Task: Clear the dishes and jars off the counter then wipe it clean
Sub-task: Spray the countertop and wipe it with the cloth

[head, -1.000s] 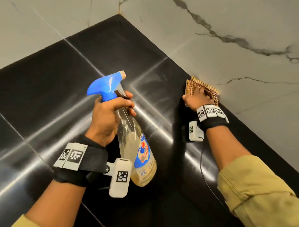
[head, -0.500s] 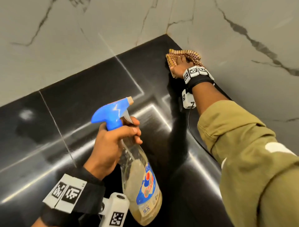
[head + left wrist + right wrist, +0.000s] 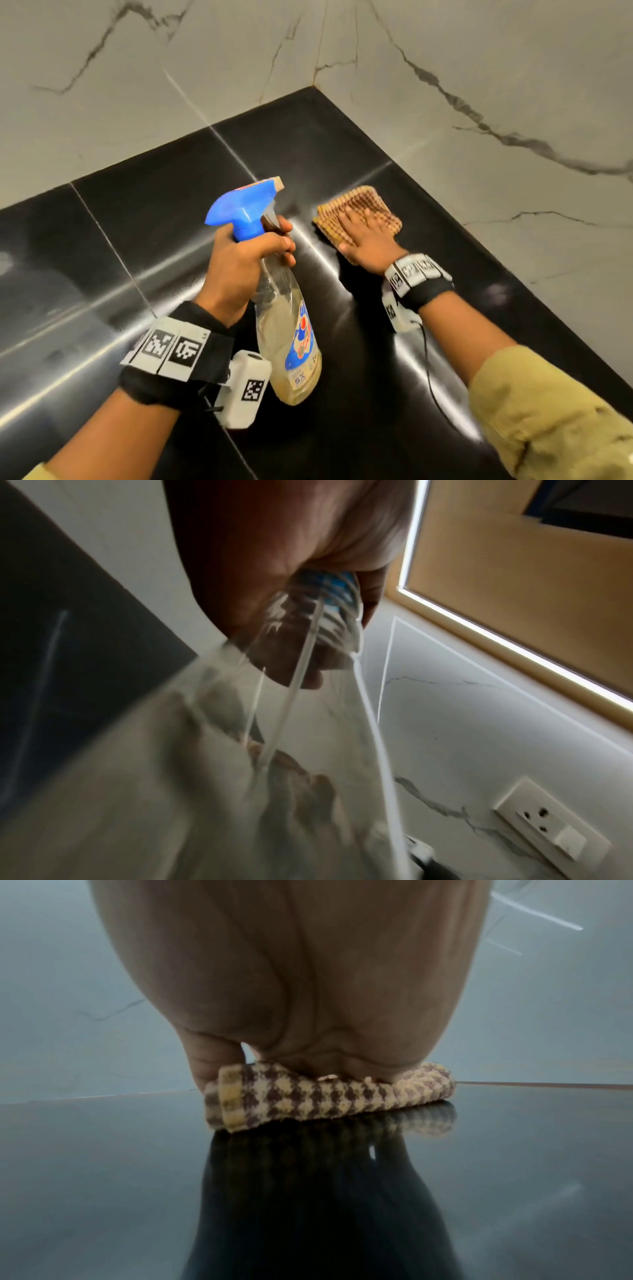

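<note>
Left hand: your left hand [image 3: 239,263] has its grip curled round the spray bottle [image 3: 291,329], held above the desk [image 3: 137,212].
Right hand: your right hand [image 3: 364,240] presses flat-fingered on the checked cloth [image 3: 359,209], near the desk's far corner.

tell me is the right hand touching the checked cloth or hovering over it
Touching. The right wrist view shows the right hand pressed onto the checked cloth with no gap, flattening it on the black counter; the head view agrees.

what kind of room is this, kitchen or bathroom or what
Most likely a kitchen, though nothing settles it. A glossy black counter meets marble-look wall tiles in a corner, a wall socket sits just above the worktop, and a lit strip runs under what looks like a wooden cabinet.
</note>
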Available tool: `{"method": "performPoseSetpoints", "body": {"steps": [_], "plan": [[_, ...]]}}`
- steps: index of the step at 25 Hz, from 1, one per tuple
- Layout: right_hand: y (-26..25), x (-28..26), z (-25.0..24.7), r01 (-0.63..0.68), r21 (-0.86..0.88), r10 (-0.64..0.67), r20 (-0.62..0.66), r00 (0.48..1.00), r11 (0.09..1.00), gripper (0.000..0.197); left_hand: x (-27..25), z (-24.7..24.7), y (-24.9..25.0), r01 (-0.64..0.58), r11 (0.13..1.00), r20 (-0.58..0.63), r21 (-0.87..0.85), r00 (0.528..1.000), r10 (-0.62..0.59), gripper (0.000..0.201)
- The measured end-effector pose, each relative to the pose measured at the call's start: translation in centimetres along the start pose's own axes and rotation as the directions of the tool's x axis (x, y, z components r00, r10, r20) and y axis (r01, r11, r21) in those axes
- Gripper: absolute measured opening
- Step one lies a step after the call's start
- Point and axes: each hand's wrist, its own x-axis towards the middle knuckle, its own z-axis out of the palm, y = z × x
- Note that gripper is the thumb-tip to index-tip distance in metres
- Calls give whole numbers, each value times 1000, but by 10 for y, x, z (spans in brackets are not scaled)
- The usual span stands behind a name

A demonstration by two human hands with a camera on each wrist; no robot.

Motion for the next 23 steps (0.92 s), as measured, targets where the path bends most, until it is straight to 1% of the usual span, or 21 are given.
{"method": "performPoseSetpoints", "body": {"steps": [3, 6, 8, 9, 11, 12, 13, 15, 16, 17, 20, 23], "plan": [[20, -41, 19, -81, 86, 81, 2, 997, 993, 69, -19, -1, 1, -47, 999, 49, -3, 998, 47, 17], [30, -42, 10, -196, 132, 196, 13, 981, 972, 78, -31, -4, 2, -82, 997, 44, 10, 996, 81, 17], [20, -35, -1, -251, 120, 255, -19, 967, 961, 85, -41, -6, 3, -102, 995, 28, 15, 994, 101, 16], [12, -31, -7, -270, 121, 277, -49, 960, 955, 81, -47, -7, 4, -113, 993, 25, 17, 993, 113, 15], [-10, -31, -16, -287, 106, 299, -127, 946, 952, 59, -59, -9, 8, -134, 990, 25, 34, 991, 133, 15], [-23, -33, -18, -285, 63, 291, -149, 945, 956, 47, -65, -11, 10, -142, 989, 22, 45, 990, 141, 15], [-36, -36, -17, -270, -17, 264, -165, 950, 963, 39, -70, -14, 12, -147, 988, 18, 55, 989, 146, 15], [-57, -43, -8, -221, -172, 185, -200, 962, 960, 29, -79, -21, 14, -153, 985, 11, 78, 988, 153, 16], [-67, -48, -3, -192, -206, 147, -217, 965, 959, 24, -84, -26, 15, -160, 983, 3, 87, 987, 160, 16], [-75, -51, 4, -169, -219, 120, -222, 968, 961, 22, -90, -31, 15, -168, 982, -9, 91, 985, 170, 17], [-95, -60, 24, -91, -201, 47, -211, 976, 975, 26, -108, -47, 17, -195, 976, -53, 92, 978, 201, 13], [-111, -68, 42, -8, -106, -17, -237, 971, 994, 34, -127, -60, 19, -220, 971, -75, 98, 971, 228, 14]]}}
